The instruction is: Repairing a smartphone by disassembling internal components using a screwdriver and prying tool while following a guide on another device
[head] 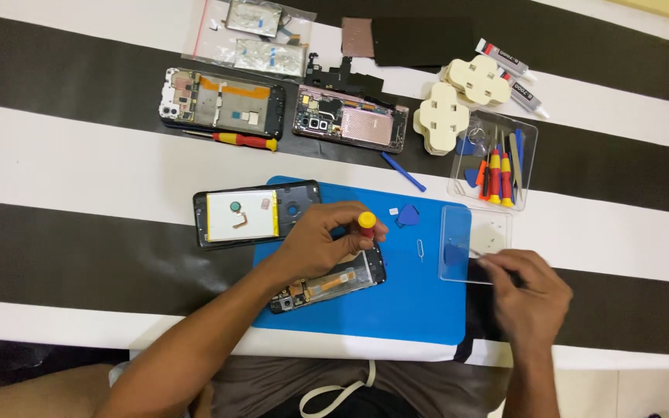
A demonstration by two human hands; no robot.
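1. Left hand (327, 236) is closed around a small screwdriver with a yellow cap (366, 222), held upright; its tip and shaft are hidden behind the fingers.
2. That hand sits over an opened phone (327, 285) lying tilted on the blue mat (396, 302). The hand and wrist cover the phone's upper middle, so the contact point cannot be seen.
3. Right hand (524, 290) has its fingertips pinched at the near edge of a clear plastic lid (474, 244). Whether it holds a thin tool or only touches the lid cannot be told; a thin pale sliver shows at the fingertips.
4. A second phone with a white battery (255, 217) lies half on the mat's upper-left corner, just beside the left hand.
5. 2 more opened phones (284, 108) lie well apart at the far side, with a red-handled screwdriver (241, 140) beneath 1 of them.
6. A clear tool tray (497, 159) stands just beyond the lid.
7. Open mat surface lies between the 2 hands, holding a blue pick (408, 215) and a small pin (420, 249).
8. Both forearms are cut off at the lower frame edge.
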